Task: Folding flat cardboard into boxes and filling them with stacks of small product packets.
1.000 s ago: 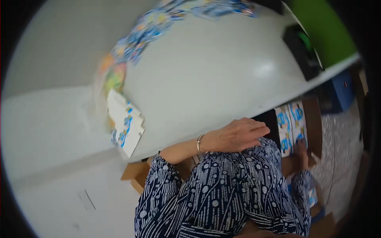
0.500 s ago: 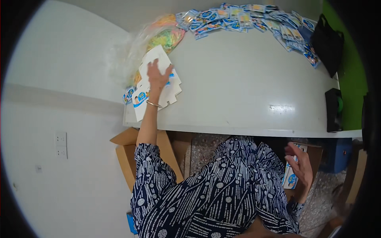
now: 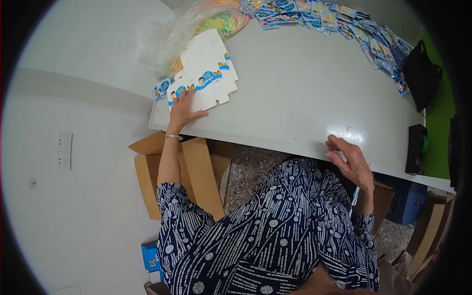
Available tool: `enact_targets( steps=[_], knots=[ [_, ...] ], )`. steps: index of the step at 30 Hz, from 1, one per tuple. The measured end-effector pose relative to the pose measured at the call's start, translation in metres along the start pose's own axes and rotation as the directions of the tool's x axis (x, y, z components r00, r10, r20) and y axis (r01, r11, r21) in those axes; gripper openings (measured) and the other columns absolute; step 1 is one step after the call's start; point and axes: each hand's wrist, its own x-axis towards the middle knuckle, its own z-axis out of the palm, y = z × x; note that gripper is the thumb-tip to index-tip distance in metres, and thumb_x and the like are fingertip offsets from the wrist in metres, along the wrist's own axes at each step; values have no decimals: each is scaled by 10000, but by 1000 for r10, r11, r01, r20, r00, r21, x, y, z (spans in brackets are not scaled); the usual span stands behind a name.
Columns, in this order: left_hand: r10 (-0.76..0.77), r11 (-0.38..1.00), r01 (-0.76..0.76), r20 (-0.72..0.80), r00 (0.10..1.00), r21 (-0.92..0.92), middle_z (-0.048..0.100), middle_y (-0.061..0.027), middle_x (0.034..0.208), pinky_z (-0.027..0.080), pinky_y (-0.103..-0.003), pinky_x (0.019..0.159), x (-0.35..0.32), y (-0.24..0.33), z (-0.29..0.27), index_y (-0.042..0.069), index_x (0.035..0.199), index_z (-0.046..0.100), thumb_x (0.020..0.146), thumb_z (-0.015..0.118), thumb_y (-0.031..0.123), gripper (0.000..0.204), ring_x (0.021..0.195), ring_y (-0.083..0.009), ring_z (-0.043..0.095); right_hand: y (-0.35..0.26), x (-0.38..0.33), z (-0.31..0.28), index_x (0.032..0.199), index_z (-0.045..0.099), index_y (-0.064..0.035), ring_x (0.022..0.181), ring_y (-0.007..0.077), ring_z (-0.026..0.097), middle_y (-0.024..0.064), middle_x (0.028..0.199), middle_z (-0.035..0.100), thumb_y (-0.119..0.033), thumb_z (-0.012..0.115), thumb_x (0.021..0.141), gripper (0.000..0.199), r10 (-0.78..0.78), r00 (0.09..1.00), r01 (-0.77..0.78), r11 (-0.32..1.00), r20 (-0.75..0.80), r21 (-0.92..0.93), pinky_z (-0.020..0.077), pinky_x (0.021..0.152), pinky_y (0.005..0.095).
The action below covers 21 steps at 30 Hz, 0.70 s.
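Flat white cardboard box blanks with blue printed bands lie in a pile at the left of the table. My left hand rests over the pile's near left corner. Its fingers touch the printed band and its thumb is spread to the right, without gripping a blank. My right hand hovers at the table's front edge, right of the middle. Its fingers are loosely bent, with the thumb apart and nothing between them.
Behind the blanks sits a clear plastic bag of colourful pieces. Small blue packets line the back edge; another packet lies far left. A black bag and a tape dispenser stand right. Below is an open brown carton.
My left hand has drawn back from the middle of the blanks to their near corner. My right hand has risen from beside my lap to the table's front edge. The view has shifted.
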Motion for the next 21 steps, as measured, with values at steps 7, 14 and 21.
enact_targets(
  steps=[7,14,21],
  knots=[
    [267,959,-279,-172,948,-51,599,-143,1250,490,-422,900,11,-27,-5,80,1215,610,826,704,330,472,1066,-352,578,17,7,3,1250,557,7,961,252,656,140,1041,686,-187,637,910,400,232,973,-226,952,-7,206,510,848,359],
    [255,947,-318,-704,663,44,669,-131,1021,507,-388,786,-1,68,-88,50,1012,642,827,594,-7,199,888,-322,625,20,22,-8,1289,546,-22,1165,246,565,138,1266,593,-210,617,919,421,185,975,-151,959,-124,239,455,960,374],
    [747,599,-751,-530,401,276,655,-84,1030,507,-376,754,-19,193,-162,67,1070,614,735,600,10,340,896,-268,637,-27,103,-44,1392,449,-42,1361,309,381,148,1474,410,-274,662,867,612,-343,816,316,939,-466,-138,293,1122,416]
  ],
)
